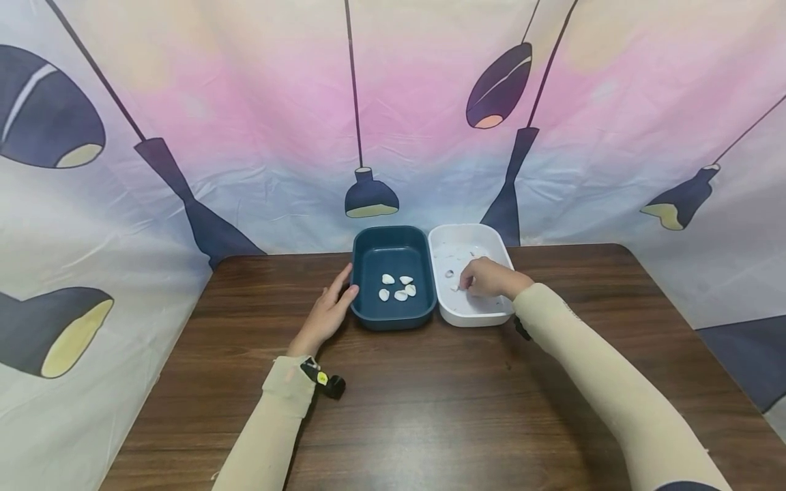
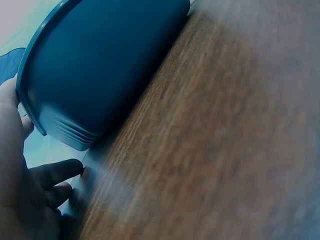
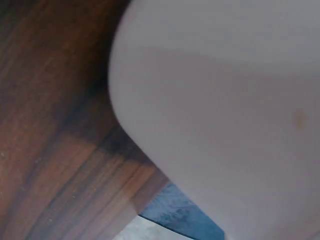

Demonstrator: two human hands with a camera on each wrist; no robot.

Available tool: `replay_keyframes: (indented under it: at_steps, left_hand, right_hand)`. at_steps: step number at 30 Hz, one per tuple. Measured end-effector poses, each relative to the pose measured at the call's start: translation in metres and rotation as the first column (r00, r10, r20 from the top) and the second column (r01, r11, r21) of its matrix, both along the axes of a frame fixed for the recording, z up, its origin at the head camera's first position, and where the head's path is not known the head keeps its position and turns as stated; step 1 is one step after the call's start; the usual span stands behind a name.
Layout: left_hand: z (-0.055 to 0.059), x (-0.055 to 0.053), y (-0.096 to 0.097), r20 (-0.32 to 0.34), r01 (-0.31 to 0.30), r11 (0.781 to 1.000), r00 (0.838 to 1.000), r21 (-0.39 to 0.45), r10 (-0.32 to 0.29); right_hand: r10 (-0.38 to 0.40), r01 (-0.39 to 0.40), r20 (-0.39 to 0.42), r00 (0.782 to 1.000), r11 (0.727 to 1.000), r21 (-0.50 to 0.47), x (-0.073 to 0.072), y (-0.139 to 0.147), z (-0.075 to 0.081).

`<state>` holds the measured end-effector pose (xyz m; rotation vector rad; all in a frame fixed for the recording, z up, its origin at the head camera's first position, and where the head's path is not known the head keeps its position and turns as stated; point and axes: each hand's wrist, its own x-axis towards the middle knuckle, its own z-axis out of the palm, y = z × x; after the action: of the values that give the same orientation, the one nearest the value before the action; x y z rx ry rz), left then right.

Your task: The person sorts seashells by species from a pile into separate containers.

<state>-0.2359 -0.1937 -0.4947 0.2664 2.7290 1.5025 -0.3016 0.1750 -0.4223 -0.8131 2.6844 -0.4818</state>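
Note:
My left hand rests against the left side of a dark teal tray, thumb and fingers spread along its rim. Several small white seashells lie in that tray's front half. Seen from the left wrist, the hand has its thumb side at the tray's rim. My right hand reaches down inside a white tray, fingers bent toward its floor. A small shell lies left of its fingers. The right fingertips are partly hidden, and whether they pinch anything cannot be made out.
Both trays stand side by side near the back edge of a brown wooden table. Behind it hangs a cloth printed with lamps. The white tray's outer wall fills much of the right wrist view.

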Motion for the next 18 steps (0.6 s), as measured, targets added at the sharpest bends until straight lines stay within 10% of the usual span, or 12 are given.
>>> replay_keyframes:
  at_steps: [10, 18]
  left_hand:
    - [-0.001, 0.000, 0.004, -0.006, 0.010, 1.000, 1.000, -0.002, -0.010]
    - [-0.001, 0.002, 0.000, 0.009, -0.018, 1.000, 1.000, 0.003, 0.018]
  right_hand:
    - [-0.022, 0.000, -0.136, 0.990, 0.988, -0.156, 0.037, 0.022, 0.013]
    - [-0.142, 0.037, -0.208, 0.968, 0.896, -0.443, 0.089, 0.031, 0.038]
